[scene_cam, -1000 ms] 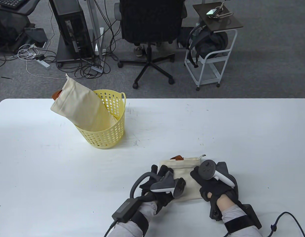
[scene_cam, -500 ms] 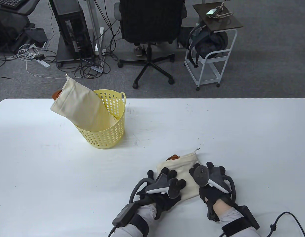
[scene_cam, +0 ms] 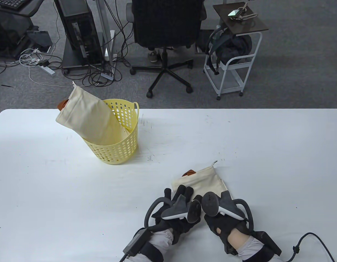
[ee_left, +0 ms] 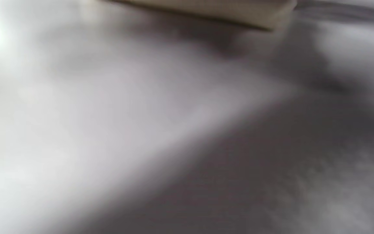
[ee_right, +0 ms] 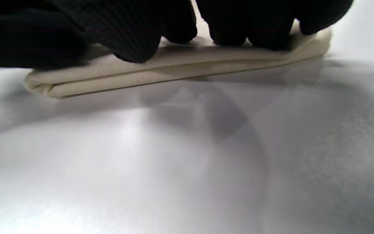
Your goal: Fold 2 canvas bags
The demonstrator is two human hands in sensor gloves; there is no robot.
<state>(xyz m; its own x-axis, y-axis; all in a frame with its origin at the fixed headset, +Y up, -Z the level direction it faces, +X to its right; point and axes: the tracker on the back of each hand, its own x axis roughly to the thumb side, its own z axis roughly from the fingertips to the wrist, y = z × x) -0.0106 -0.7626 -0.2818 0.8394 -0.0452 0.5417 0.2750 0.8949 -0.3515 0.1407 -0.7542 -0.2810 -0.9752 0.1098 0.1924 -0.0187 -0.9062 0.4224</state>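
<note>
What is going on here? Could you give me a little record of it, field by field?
Folded bag: cream canvas bag lying flat on the white table, layers stacked, brown tab at its far edge
Left hand: rests on the bag's near left part
Right hand: fingers press on top of the folded layers
Second bag: unfolded, sticking up out of the yellow basket
Progress: one bag folded, one not yet
</note>
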